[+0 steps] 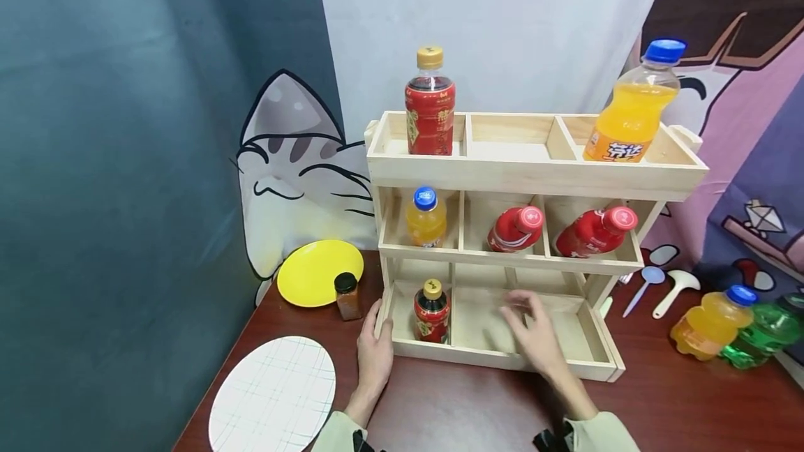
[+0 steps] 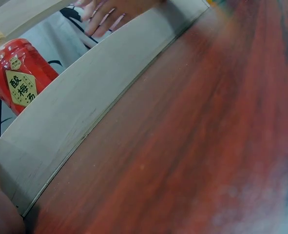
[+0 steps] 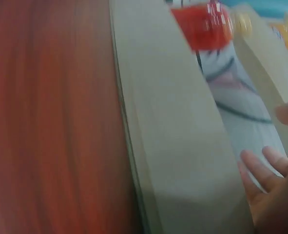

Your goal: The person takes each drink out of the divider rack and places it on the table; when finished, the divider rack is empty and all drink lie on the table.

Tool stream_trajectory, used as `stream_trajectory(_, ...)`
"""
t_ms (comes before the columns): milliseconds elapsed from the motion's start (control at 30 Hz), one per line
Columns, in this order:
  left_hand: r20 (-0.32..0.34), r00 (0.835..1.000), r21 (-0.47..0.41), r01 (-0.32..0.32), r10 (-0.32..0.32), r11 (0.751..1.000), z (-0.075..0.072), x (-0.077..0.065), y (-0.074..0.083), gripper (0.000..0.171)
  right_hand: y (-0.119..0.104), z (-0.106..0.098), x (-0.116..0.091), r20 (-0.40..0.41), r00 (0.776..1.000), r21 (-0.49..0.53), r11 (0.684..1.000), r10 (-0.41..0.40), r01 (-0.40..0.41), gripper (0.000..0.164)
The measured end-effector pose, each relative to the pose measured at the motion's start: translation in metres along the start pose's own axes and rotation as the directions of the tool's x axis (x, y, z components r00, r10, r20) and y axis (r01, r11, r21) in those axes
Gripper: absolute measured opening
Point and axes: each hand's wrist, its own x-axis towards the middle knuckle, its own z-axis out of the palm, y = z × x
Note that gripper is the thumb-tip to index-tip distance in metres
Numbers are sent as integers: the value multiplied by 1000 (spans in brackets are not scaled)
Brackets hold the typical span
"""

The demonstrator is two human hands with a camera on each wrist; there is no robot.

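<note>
My left hand [image 1: 375, 354] rests against the left end of the bottom tier of a three-tier wooden rack [image 1: 534, 176], its fingers lying along the side. Above the middle and right compartments of that tier is my right hand [image 1: 534, 333], fingers spread and holding nothing. A small sour plum drink bottle [image 1: 432, 312] with a gold cap stands in the bottom left compartment; its red label [image 2: 21, 80] shows in the left wrist view. The middle tier holds an orange soda bottle [image 1: 426, 220] and two red-labelled cola bottles [image 1: 516, 229], which lean. The right wrist view is blurred.
On top stand a large gold-capped bottle [image 1: 430, 110] and a large orange soda bottle [image 1: 634, 107]. To the left lie a yellow plate [image 1: 314, 274], a spice jar [image 1: 347, 296] and a white round mat [image 1: 273, 396]. Spoons [image 1: 675, 291] and orange [image 1: 712, 323] and green [image 1: 763, 330] bottles are right.
</note>
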Motion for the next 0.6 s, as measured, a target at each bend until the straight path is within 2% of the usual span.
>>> stream_trajectory(133,-22,1000,-12,4,-5,1000,-1,-4,-1,43,-10,32,-2,130,991,48,999,17,-24,45)
stream_trajectory(267,-30,1000,-12,-4,4,1000,0,-5,-1,43,-11,64,1,192,981,119,993,-9,-14,59)
stream_trajectory(367,-29,1000,0,-9,9,1000,2,-5,-2,43,-5,88,2,250,968,113,992,29,-59,71)
stream_trajectory(467,-26,1000,14,-14,14,1000,3,-4,-1,42,-1,105,2,251,965,95,990,76,-103,82)
stream_trajectory(600,-24,999,12,-32,33,999,1,-2,-1,42,0,114,3,198,971,104,982,136,-158,86)
